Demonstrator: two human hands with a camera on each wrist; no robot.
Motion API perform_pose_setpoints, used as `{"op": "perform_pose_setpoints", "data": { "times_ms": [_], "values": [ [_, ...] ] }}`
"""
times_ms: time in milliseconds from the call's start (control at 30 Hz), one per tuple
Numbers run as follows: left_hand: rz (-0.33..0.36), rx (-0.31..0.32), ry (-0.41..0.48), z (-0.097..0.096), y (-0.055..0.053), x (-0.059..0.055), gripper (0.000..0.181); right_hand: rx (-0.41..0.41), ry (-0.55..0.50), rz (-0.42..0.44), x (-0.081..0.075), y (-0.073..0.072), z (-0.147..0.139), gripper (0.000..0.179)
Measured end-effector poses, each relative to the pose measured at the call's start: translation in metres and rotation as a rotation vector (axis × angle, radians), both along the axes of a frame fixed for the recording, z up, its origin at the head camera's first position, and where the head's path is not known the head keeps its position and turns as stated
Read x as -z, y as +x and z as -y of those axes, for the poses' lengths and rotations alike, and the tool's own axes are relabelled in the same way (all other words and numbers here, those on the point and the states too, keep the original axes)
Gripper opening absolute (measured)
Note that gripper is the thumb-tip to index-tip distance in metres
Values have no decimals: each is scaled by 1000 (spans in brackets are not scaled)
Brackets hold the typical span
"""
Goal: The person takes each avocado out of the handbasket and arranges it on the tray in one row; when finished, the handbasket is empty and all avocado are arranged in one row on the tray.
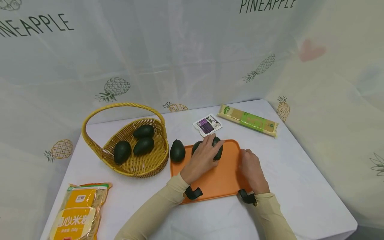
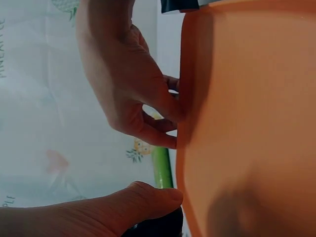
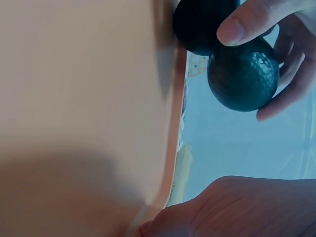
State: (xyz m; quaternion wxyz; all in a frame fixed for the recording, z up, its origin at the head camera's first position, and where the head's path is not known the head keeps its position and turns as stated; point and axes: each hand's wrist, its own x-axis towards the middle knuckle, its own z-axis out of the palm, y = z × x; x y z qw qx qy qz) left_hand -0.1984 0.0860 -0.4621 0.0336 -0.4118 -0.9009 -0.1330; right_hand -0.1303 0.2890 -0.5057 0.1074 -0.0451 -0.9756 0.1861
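Observation:
My left hand holds a dark green avocado over the back of the orange tray. A second avocado lies next to it on the tray, partly hidden by that hand. In the right wrist view, the left thumb lies across the held avocado, and the other avocado is close beside it. With bent fingers, my right hand grips the tray's right rim; the left wrist view shows its fingertips at the edge. Another avocado is at the tray's back left corner.
A yellow wicker basket with a tall handle holds three avocados on the left. A yellow-orange food bag lies at front left. Behind the tray are a white and purple packet and a long green-yellow noodle pack.

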Motion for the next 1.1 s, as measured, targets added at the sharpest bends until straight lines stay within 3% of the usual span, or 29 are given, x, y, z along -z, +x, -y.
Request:
{"op": "perform_pose_setpoints", "data": {
  "times_ms": [500, 533, 567, 733, 767, 867, 967, 1100],
  "values": [
    [-27, -33, -17, -2, -10, 15, 78, 0, -3, -13, 0, -1, 0, 22],
    [-47, -34, -8, -3, -13, 24, 78, 0, -4, -12, 0, -1, 0, 22],
    [-46, -35, -7, -3, -14, 25, 78, 0, -4, -14, 0, -1, 0, 22],
    [-54, -45, 3, -2, -15, 29, 75, 1, -6, -7, 0, -1, 0, 22],
    [-39, -46, 2, -2, -13, 21, 74, 2, -6, -1, 0, -1, 0, 22],
    [-54, -36, 32, -1, -15, 26, 73, 7, -11, 15, 0, -2, -1, 21],
    [-80, -19, 62, -4, -21, 42, 74, 4, -11, 13, 1, -2, -1, 21],
    [-77, -26, 38, -6, -20, 42, 74, -2, -10, 6, 1, -1, -2, 20]
  ]
}}
